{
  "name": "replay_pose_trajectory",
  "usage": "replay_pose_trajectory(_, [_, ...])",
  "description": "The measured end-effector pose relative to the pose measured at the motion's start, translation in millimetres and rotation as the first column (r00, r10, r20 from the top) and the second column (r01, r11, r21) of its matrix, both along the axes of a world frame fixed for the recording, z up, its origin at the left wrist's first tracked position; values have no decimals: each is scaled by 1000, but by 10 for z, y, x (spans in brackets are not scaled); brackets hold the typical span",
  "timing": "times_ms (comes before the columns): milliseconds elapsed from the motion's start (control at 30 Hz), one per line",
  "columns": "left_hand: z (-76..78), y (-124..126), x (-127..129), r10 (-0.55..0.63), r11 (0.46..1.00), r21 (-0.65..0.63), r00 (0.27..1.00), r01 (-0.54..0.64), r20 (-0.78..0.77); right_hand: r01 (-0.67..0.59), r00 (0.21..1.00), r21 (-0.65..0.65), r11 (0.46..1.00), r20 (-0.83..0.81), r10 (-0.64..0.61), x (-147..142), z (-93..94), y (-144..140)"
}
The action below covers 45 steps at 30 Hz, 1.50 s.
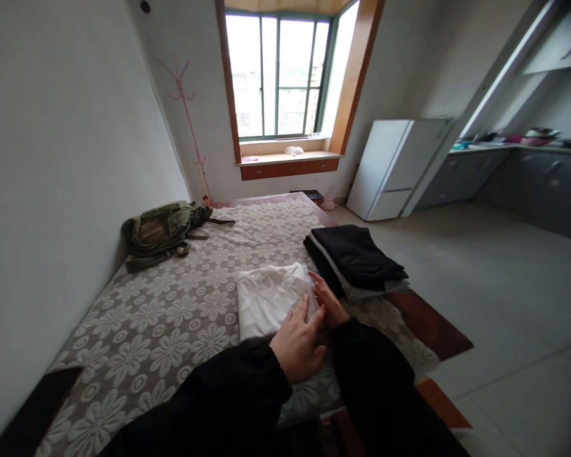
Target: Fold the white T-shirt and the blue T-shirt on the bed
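A folded white garment (266, 301) lies on a bed with a grey flower-patterned cover (171, 311). My left hand (301, 343) rests over its near right corner, fingers spread and pressing lightly on the cloth. Along the garment's right edge is my right hand (330, 303), fingers stretched out and touching the side of the fabric. Part of that edge is hidden behind my hands. Just beyond, to the right, sits a stack of folded dark and grey clothes (356, 257) with a black piece on top.
A green backpack (166, 231) lies at the bed's left, against the wall. A pink coat stand (188, 114) is in the far corner beside the window (276, 82). On the right are a white fridge (385, 165), grey kitchen cabinets (476, 174) and tiled floor (504, 304).
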<state>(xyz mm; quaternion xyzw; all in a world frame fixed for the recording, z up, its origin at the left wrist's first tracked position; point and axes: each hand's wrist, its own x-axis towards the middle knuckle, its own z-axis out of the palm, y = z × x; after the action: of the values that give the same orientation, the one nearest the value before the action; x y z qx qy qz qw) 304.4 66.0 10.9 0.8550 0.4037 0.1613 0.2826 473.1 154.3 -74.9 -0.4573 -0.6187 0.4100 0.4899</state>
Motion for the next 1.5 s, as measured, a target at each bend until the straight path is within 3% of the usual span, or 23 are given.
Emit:
replay_pose_trajectory(200, [-93, 85, -619, 2, 984, 180, 998, 10, -68, -107, 991, -147, 983, -99, 93, -14, 28, -13])
replay_pose_trajectory(333, [-266, 192, -980, -1, 973, 228, 991, 33, -137, -42, 998, -173, 984, -60, 32, -7, 41, -9])
replay_pose_trajectory(500, [-494, 317, -1230, -66, 967, 243, 997, 70, -28, 44, 998, -124, 991, 60, -36, 41, 57, 8])
replay_pose_trajectory(733, [-544, 327, -1342, -62, 955, 290, 998, 64, -13, 20, 983, -140, 990, 183, 6, 169, 64, 21])
replay_pose_trajectory(933, [-524, 317, -1364, -60, 965, 253, 997, 68, -41, -133, 985, -231, 964, 77, 155, 324, 73, 20])
replay_pose_trajectory(1367, [-535, 314, -1362, -100, 967, 230, 993, 112, -63, -53, 995, -272, 961, 64, 73, 341, 98, -25])
replay_pose_trajectory(1500, [-550, 327, -1359, -126, 968, 210, 990, 138, -69, 17, 986, -238, 971, 165, 23, 296, 97, -28])
